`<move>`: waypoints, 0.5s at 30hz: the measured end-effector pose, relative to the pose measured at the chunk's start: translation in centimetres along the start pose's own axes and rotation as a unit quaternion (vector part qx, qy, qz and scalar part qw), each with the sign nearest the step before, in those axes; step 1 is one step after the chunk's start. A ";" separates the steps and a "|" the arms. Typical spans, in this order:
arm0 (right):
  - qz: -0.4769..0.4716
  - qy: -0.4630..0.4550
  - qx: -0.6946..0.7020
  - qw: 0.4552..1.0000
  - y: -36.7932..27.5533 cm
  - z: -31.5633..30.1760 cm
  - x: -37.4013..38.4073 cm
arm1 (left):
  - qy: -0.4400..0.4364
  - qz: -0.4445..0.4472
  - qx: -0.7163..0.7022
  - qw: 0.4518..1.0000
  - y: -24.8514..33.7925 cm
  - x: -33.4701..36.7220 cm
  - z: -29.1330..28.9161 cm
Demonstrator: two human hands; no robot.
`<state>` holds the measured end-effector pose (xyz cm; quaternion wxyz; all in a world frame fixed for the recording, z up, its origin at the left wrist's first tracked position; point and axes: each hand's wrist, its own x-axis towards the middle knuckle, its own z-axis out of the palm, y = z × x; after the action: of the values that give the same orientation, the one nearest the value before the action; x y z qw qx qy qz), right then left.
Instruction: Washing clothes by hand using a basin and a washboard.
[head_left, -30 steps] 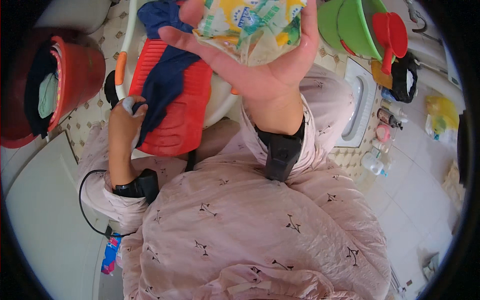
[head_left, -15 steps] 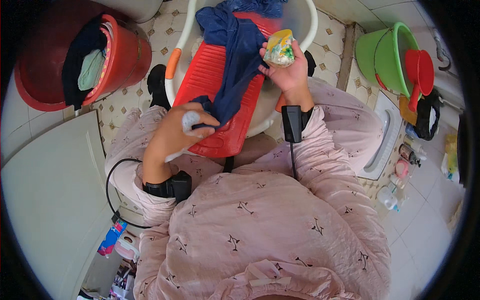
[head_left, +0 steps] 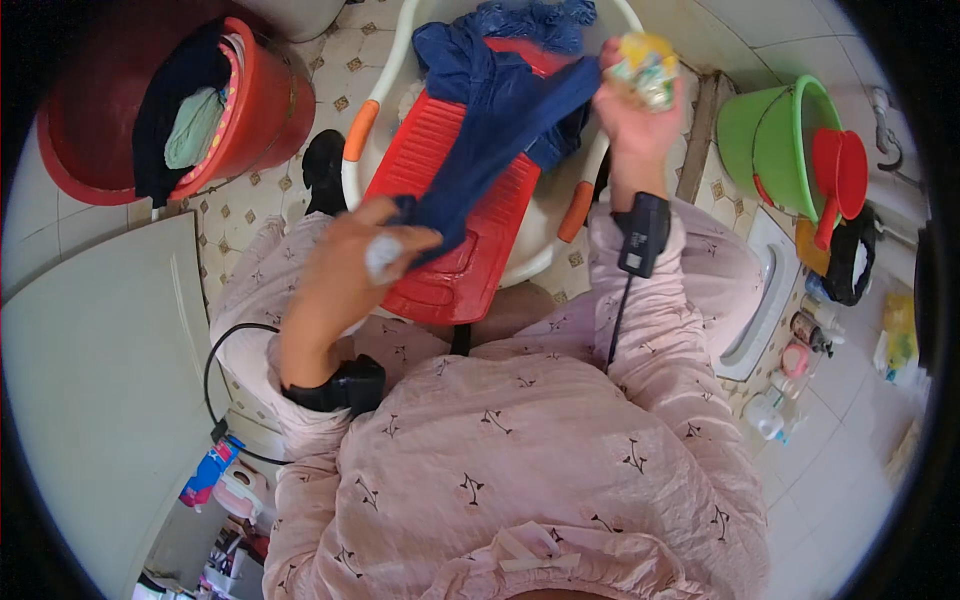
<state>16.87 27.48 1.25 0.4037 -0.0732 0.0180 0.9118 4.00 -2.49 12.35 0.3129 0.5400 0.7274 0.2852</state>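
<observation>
Left grip: the left hand is closed around the near end of a dark blue cloth, with a patch of white suds by the thumb.
Right grip: the right hand is turned palm up and cupped around a yellow, white and green packet; whether it also pinches the cloth is unclear.
Blue cloth: slants over the red washboard from the left hand up to the right hand's fingers, its remainder bunched at the board's far end.
Around the board: a black shoe left of the tub; a squat toilet beyond the right knee, with bottles beside it.
In the way: the stretched cloth covers part of the ridges, and a black cable loops beside the left forearm.
White tub: the tub has orange handles, and the washboard leans in it with bunched blue cloth.
Red bucket: the bucket, at the left, has black cloth over its rim and pale green cloth inside.
Green bucket: the bucket, at the right, has a red dipper at its rim; its contents are hard to make out.
Hard to see: both hands are motion-blurred, the packet hides some right fingers, and the tub's far edge is cut off.
</observation>
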 end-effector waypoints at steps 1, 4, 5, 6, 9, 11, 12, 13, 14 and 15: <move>0.005 0.000 -0.002 1.000 -0.2 2.1 0.2 | 0.087 -0.030 0.030 0.995 0.7 -0.2 -0.8; 0.085 -0.160 0.055 0.982 -1.3 6.0 -1.5 | 0.151 0.010 0.083 0.985 1.0 -0.7 -2.1; 0.106 -0.158 0.005 0.982 -2.0 5.6 -2.2 | 0.147 0.045 0.151 0.976 0.9 -0.8 -2.3; 0.124 -0.154 -0.045 0.979 -2.6 4.8 -2.5 | 0.152 0.047 0.152 0.975 0.3 -0.6 -1.8; 0.145 0.114 -0.346 0.920 -2.6 0.3 -3.7 | 0.011 0.000 0.203 0.979 -3.9 -0.8 3.0; 0.073 0.304 -0.496 0.810 -3.2 -5.1 -4.2 | -0.020 -0.005 0.218 0.976 -5.7 -0.1 6.2; 0.077 0.306 -0.497 0.808 -2.6 -5.6 -4.7 | -0.056 -0.017 0.246 0.967 -6.1 0.0 7.2; 0.029 0.263 -0.535 0.802 -1.4 -5.9 -5.1 | -0.091 -0.026 0.275 0.957 -6.3 0.2 7.6; -0.021 0.222 -0.570 0.791 0.0 -5.8 -5.8 | -0.095 -0.023 0.273 0.957 -6.3 0.1 7.7; -0.014 0.156 -0.689 0.708 1.4 -5.6 -6.0 | -0.090 -0.021 0.259 0.961 -6.3 -0.1 7.5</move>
<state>20.50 21.65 -3.44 0.2448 -0.4723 -0.5537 0.6406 5.97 -3.55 2.82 0.2321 0.6109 0.7563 0.0304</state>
